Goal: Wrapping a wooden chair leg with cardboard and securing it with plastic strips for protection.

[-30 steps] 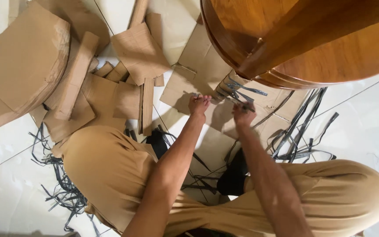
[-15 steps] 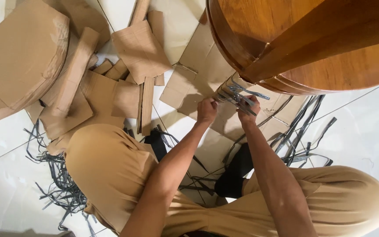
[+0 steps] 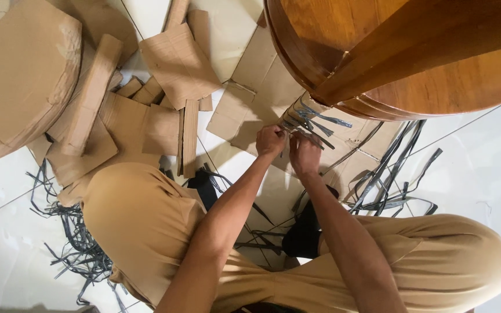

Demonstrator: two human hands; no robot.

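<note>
Overhead, a round wooden table [image 3: 436, 64] of polished brown wood fills the space above and to the right of the fingers. Up and to the left of them, flattened cardboard pieces [image 3: 88, 98] lie spread over the white tiled floor [image 3: 482, 150]. Loose grey plastic straps [image 3: 389, 174] trail to the right of the fingers, and another tangle lies far down-left of them. Just above the fingertips, under the table's rim, stands a cardboard-wrapped table leg [image 3: 298, 110] bound with grey strap ends [image 3: 314, 122]. The left hand [image 3: 271, 141] has its fingers curled together, pinched at the lower end of those strap ends. The right hand [image 3: 304, 153] sits just beside it, fingers bent inward; whether they grip a strap cannot be told.
</note>
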